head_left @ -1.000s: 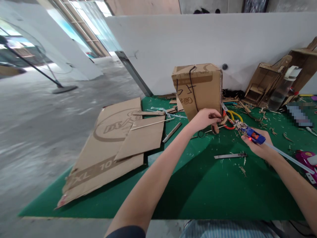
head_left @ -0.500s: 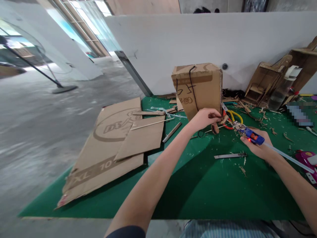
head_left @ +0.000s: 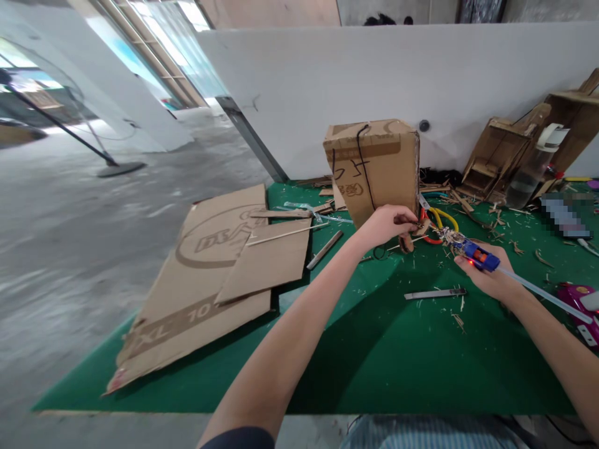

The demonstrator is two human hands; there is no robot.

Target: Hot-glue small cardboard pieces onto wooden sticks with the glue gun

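My left hand (head_left: 390,223) is closed, pinching a small brown cardboard piece (head_left: 406,241) in front of a tall cardboard box (head_left: 374,168). In my right hand (head_left: 491,274) is a blue glue gun (head_left: 480,254) with a red light lit; a long clear glue stick (head_left: 543,292) runs out of its back. Its nozzle end is covered in fibres and scraps and points at the cardboard piece, close to it; whether they touch I cannot tell. Scissors with a red and yellow handle (head_left: 447,219) lie just behind. Nearer me on the table is a slim metallic blade-like strip (head_left: 435,294).
Flat cardboard sheets (head_left: 201,274) cover the left of the green table (head_left: 421,362). Cardboard shreds are scattered around. To the right are a clear bottle (head_left: 528,174), a phone (head_left: 566,215), cardboard structures (head_left: 496,146) and a magenta tool (head_left: 578,299). A white partition (head_left: 290,93) stands behind.
Almost nothing differs. Both hands keep their places, with the glue gun's nozzle still close to the cardboard piece; the whole view has shifted very slightly.
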